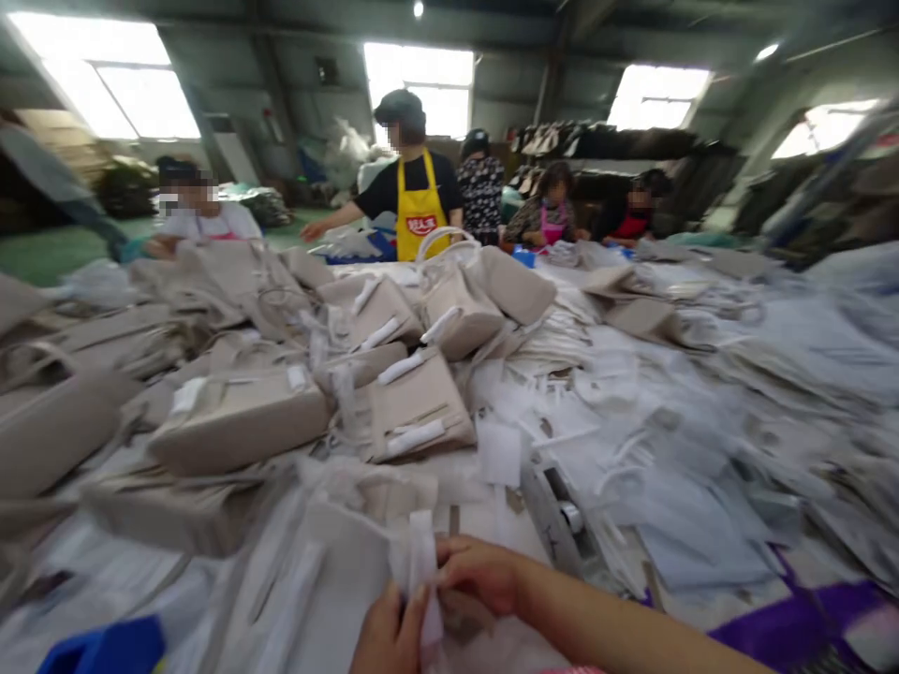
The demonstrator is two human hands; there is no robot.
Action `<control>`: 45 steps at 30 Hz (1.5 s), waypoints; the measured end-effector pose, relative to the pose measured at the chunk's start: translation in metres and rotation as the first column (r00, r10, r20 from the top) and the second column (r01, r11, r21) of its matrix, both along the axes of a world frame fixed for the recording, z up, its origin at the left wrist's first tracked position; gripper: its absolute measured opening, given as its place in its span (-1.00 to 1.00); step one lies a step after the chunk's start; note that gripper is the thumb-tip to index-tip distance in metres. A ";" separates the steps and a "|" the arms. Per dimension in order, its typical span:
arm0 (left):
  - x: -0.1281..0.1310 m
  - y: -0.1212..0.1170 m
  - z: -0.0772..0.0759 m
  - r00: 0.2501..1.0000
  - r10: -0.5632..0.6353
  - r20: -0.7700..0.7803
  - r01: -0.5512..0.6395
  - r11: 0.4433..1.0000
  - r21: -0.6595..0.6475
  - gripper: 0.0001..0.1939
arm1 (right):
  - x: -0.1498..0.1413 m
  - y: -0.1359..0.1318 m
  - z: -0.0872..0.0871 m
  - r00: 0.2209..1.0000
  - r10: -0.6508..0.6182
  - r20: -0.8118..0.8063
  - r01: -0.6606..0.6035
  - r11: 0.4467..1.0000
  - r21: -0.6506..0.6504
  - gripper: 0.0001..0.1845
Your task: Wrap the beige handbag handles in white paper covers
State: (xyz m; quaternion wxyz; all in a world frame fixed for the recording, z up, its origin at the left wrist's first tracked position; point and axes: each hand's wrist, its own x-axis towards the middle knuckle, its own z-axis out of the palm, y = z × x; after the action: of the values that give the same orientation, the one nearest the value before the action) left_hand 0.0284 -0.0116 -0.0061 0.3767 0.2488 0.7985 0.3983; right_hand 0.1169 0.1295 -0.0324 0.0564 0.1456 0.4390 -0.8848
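Note:
Both hands are at the bottom middle, close together on a white wrapping strip [422, 552] that stands upright between them. My left hand [390, 629] grips the strip's lower end between thumb and fingers. From the right, my right hand [478, 569] pinches the strip's edge, fingers closed. A beige handbag [337, 534] lies under and beside the hands, partly covered by translucent wrapping. Whether the strip goes round a strap of this bag, I cannot tell. Just beyond lies another beige handbag [421, 402] with white-wrapped parts.
Beige handbags [239, 421] pile up on the left and centre. White bags and sheets [695, 496] cover the right. A grey tape dispenser [562, 515] stands near my right arm; a blue object [105, 646] sits lower left. Several people work behind, one in a yellow apron [421, 201].

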 end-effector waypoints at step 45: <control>0.002 -0.008 -0.011 0.958 -0.197 -0.207 0.165 0.973 -0.164 -0.61 | 0.001 -0.002 -0.031 0.991 -0.028 0.128 0.028 1.000 0.003 -0.75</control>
State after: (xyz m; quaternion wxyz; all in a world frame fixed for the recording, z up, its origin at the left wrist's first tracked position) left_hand 0.0301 -0.0200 -0.0176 0.3373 0.3357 0.8362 0.2725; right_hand 0.1180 0.1271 -0.0632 0.0718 0.2084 0.4331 -0.8740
